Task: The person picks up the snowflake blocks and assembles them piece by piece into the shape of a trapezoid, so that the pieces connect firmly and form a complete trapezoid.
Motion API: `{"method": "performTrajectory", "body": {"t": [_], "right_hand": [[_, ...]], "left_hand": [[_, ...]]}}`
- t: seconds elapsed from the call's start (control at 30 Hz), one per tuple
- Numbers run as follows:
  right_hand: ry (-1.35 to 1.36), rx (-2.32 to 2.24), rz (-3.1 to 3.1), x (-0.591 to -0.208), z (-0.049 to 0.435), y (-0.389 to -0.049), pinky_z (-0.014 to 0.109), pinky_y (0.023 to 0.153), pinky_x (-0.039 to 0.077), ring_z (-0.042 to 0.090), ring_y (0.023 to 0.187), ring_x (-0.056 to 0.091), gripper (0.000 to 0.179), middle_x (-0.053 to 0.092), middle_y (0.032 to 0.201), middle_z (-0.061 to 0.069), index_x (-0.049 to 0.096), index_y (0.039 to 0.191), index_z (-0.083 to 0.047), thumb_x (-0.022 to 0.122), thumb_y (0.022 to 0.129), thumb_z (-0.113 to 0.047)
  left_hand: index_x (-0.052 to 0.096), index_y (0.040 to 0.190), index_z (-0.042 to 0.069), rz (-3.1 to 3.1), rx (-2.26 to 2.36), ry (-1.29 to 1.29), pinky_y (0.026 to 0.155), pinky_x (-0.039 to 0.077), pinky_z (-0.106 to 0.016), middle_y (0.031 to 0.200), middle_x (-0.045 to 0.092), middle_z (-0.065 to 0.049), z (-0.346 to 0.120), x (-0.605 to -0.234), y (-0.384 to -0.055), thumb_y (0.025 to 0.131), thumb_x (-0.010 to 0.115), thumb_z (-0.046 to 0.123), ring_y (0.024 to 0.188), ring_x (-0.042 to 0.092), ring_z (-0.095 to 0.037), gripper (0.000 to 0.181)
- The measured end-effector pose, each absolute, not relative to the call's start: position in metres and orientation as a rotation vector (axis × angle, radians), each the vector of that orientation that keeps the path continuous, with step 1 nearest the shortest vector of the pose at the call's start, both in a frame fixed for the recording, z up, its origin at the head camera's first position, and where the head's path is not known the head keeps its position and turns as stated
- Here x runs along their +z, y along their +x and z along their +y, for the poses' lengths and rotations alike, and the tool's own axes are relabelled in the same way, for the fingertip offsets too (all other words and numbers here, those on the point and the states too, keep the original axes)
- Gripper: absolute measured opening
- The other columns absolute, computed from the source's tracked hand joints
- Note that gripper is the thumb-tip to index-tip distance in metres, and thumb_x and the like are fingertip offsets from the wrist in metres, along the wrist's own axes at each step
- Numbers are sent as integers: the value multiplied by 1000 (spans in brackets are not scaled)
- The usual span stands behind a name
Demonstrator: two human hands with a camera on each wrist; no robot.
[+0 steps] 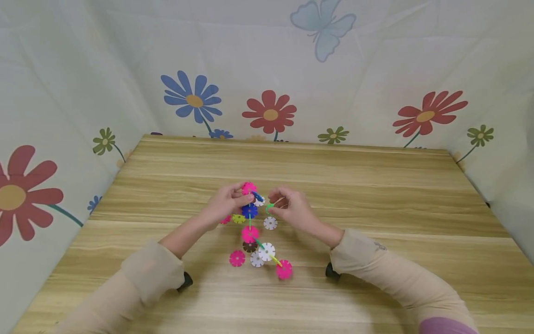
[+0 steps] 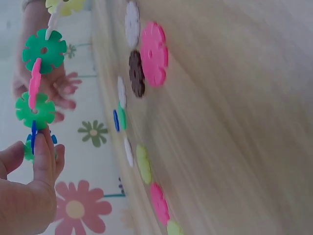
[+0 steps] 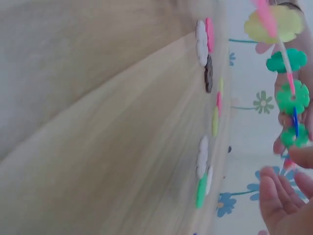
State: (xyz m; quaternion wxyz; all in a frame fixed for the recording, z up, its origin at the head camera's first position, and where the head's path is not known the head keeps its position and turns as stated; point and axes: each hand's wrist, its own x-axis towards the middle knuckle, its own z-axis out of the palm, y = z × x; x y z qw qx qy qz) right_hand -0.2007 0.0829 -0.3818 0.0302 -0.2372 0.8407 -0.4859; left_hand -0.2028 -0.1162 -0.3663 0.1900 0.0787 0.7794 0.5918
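Observation:
My left hand [image 1: 227, 202] pinches the upper end of a chain of notched flower-shaped plastic discs. Down the chain [image 1: 250, 234] in the head view, pink, blue and white discs face me, joined by green and yellow ones seen edge-on. In the left wrist view, thumb and fingers close round a green disc [image 2: 28, 151] beside a blue disc [image 2: 33, 137]. My right hand [image 1: 294, 208] is just right of the chain, over the tabletop. Its fingers [image 3: 271, 193] are loosely bent in the right wrist view, with nothing between them. A loose green disc [image 3: 201, 191] lies below it.
Loose discs lie on the wooden table [image 1: 375, 195] around and under the chain: a white one [image 1: 270, 223], a pink one [image 1: 237, 258], a brown one [image 1: 250, 247] and a yellow one [image 1: 238, 218], among others. A flower-printed curtain [image 1: 354, 83] hangs behind the table.

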Motion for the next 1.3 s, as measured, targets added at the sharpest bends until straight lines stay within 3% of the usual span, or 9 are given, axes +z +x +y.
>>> {"method": "performTrajectory", "body": {"t": [0.3,0.6,1.03,1.3], "right_hand": [[-674,-1223,2405,-393,90,-211,24,54,50,19,70,60,25,61,97,18,61,96,2,67,72,0],[-762,-1086,2416,-407,88,-220,23,76,47,18,85,56,30,63,91,12,63,98,1,70,69,-1],[-835,-872,2538,-411,84,-220,20,66,44,14,76,51,32,59,82,6,65,95,-4,74,65,-4],[-851,-905,2541,-409,88,-216,20,63,41,14,71,47,26,53,75,5,56,84,-4,73,64,-1]], "left_hand": [[23,139,3,2225,1576,215,79,51,-34,120,53,-24,-135,-360,-207,90,51,25,98,60,-26,60],[21,140,5,2184,1603,186,88,46,-39,120,53,-22,-144,-360,-206,90,50,25,99,59,-19,61],[20,140,6,2162,1611,169,90,45,-39,119,54,-23,-146,-361,-206,90,51,26,94,59,-13,62],[20,140,4,2143,1628,198,85,48,-36,121,51,-24,-143,-364,-206,90,51,24,99,60,-21,63]]}}
